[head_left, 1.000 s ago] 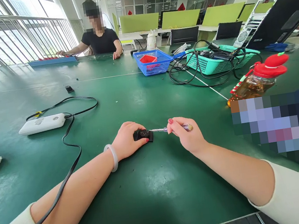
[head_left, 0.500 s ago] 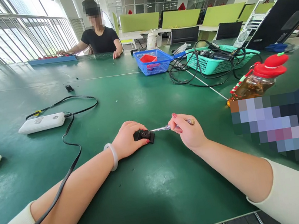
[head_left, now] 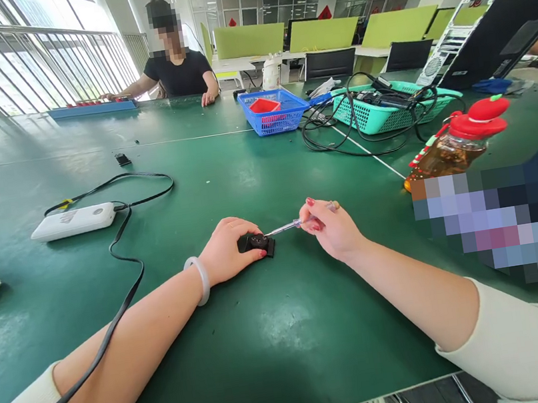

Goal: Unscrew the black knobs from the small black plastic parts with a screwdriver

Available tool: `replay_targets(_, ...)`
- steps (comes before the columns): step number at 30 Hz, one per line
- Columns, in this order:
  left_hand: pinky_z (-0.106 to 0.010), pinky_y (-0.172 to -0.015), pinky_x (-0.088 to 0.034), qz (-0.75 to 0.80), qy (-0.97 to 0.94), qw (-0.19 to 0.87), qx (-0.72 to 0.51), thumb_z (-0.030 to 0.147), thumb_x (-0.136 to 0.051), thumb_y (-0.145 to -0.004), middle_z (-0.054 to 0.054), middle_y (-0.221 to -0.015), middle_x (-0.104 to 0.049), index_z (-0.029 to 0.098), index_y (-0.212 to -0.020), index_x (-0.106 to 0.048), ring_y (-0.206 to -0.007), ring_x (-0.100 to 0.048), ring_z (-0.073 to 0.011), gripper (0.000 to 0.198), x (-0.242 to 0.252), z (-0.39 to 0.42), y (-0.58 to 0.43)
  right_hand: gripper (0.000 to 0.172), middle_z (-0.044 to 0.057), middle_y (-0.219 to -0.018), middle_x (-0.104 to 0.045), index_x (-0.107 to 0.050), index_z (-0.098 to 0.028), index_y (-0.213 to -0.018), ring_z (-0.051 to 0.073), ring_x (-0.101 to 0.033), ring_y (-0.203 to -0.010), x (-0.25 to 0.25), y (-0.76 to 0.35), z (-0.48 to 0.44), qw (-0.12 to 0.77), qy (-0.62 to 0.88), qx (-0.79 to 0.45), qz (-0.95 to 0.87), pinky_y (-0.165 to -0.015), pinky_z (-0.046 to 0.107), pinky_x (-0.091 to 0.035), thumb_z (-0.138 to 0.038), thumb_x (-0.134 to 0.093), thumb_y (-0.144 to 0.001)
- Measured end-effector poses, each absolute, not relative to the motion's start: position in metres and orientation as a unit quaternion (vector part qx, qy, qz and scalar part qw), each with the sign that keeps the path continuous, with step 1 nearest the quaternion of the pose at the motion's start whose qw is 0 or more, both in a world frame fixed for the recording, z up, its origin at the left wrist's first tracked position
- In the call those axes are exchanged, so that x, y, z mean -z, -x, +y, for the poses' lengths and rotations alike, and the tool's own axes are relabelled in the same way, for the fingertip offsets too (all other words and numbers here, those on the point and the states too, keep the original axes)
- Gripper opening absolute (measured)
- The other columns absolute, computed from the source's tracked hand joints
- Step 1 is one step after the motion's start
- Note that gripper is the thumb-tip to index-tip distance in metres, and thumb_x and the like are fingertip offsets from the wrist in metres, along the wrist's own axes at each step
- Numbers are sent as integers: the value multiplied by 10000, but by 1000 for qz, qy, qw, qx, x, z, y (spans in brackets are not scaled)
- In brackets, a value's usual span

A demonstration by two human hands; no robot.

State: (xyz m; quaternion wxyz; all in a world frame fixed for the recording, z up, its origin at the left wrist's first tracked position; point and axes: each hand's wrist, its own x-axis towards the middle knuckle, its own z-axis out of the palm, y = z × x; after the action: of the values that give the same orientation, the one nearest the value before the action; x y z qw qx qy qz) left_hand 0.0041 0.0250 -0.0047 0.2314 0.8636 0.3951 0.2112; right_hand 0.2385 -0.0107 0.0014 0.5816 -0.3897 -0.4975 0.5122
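Plainly black component [head_left: 259, 243], slim screwdriver [head_left: 284, 228].

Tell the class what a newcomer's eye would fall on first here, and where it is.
Centre: on the green table, the left hand holds a small black part, while the right hand points a slim screwdriver at it. To the right, a bright red-lidded bottle stands out. Beyond, a blue basket sits beside a teal basket with black cables.

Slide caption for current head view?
Left hand holds a small black part; right hand points a screwdriver at it.
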Motion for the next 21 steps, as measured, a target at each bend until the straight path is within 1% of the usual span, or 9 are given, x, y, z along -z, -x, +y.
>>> replay_targets(4, -526, -1118, -391, 397, -862, 231, -214, 452, -719, -745, -56, -1161, -712, 249, -1016, -696, -1232, -533, -310, 340, 6, 25, -4, 465, -46, -509, -373, -659, -218, -678, 126, -368, -524, -2, -238, -10, 579, 371, -525, -502, -589, 332, -376, -679, -697, -722)
replay_targets(8, -521, -1118, -393, 396, -865, 227, -209, 446, -725, -741, -59, -1178, -708, 247, -1033, -691, -1242, -526, -311, 356, 5, 25, -4, 436, -37, -540, -417, -671, -216, -768, 140, -394, -552, -1, -237, -11, 572, 367, -537, -501, -596, 341, -391, -646, -718, -710)
replay_targets(11, -516, -1124, -386, 394, -867, 227, -203, 447, -720, -748, -59, -1181, -708, 241, -1036, -689, -1244, -520, -309, 355, 5, 25, -4, 406, -35, -542, -416, -671, -208, -760, 134, -397, -552, 1, -237, -11, 582, 358, -529, -503, -591, 330, -380, -613, -702, -749)
replay_targets(16, -527, -1126, -377, 395, -868, 227, -197, 449, -704, -759, -62, -1187, -706, 242, -1039, -692, -1258, -509, -317, 348, 4, 25, -4, 315, -39, -525, -380, -641, -205, -698, 116, -365, -517, 3, -242, -9, 613, 347, -503, -500, -562, 310, -346, -502, -639, -802)
replay_targets(21, -531, -1121, -380, 399, -865, 232, -196, 452, -701, -756, -60, -1176, -707, 244, -1025, -692, -1255, -507, -318, 340, 3, 24, -4, 262, -32, -505, -368, -628, -206, -661, 125, -345, -499, 2, -242, -7, 603, 366, -494, -508, -525, 310, -309, -437, -576, -774)
